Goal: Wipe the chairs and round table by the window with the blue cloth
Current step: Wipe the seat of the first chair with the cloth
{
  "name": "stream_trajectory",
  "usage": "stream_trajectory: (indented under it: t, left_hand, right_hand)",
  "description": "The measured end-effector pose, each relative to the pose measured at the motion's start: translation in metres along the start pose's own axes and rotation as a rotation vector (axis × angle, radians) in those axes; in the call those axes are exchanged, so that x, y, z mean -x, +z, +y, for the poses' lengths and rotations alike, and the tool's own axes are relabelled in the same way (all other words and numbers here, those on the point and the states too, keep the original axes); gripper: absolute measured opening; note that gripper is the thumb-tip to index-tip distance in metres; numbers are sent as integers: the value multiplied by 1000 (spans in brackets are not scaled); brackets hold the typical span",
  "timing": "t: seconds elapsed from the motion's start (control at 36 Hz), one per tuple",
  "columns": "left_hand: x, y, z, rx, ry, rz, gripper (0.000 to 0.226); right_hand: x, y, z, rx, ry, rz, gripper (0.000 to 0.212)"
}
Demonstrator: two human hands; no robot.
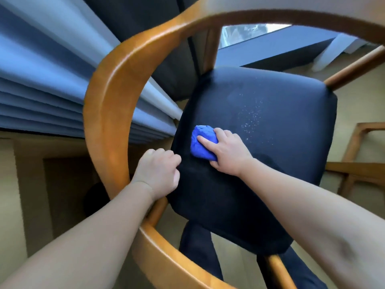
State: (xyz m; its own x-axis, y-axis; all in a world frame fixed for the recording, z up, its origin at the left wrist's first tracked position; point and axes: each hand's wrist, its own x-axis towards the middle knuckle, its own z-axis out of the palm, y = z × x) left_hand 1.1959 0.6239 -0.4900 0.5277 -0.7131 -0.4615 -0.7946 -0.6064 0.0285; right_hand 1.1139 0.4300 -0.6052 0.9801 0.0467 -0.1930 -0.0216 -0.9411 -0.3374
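Two hands meet the chair [108, 84]: the right hand [227, 152] clutches the bunched blue cloth [201, 147] against the left of the dark seat [270, 142], and the left hand [159, 172] curls round the seat's left edge.

Soft daylight, strong wide-angle bend.
I see light entering from the window [245, 34] at the top, laying bright glare streaks along the wooden rail [108, 113] and a dull sheen on the dark seat [270, 126]. Toward the edges my feed smears: the curtain [41, 84] and lower corners are blurred, and straight lines bow.
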Motion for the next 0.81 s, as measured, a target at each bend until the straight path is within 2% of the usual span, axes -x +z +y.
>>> stream_trajectory:
  t: [0.11, 0.25, 0.31, 0.36, 0.47, 0.58, 0.67, 0.81]
  left_hand:
    - [-23, 16, -10, 1, 44, -47, 13]
    - [-33, 26, -12, -1, 103, -81, 17]
    - [-36, 26, -12, -9, 146, -70, 19]
    - [-39, 23, -10, -14, 190, -103, 20]
    - [-51, 20, -8, -22, 258, -106, 17]
    - [-63, 17, 0, -28, 315, -80, 11]
    - [-67, 13, 4, -40, 350, -58, 10]
    - [-70, 9, 8, -61, 389, -33, 8]
  right_hand:
    - [-4, 10, 1, -78, 37, 49, 73]
    - [3, 8, 1, -145, 187, 106, 75]
    - [8, 3, 9, -172, 315, 156, 72]
    - [17, -1, 21, -187, 422, 202, 79]
    - [60, -5, 43, -146, 555, 203, 86]
    - [108, -8, 63, -151, 737, 222, 84]
    - [148, -5, 73, -164, 894, 278, 73]
    - [186, 0, 71, -247, 1199, 261, 81]
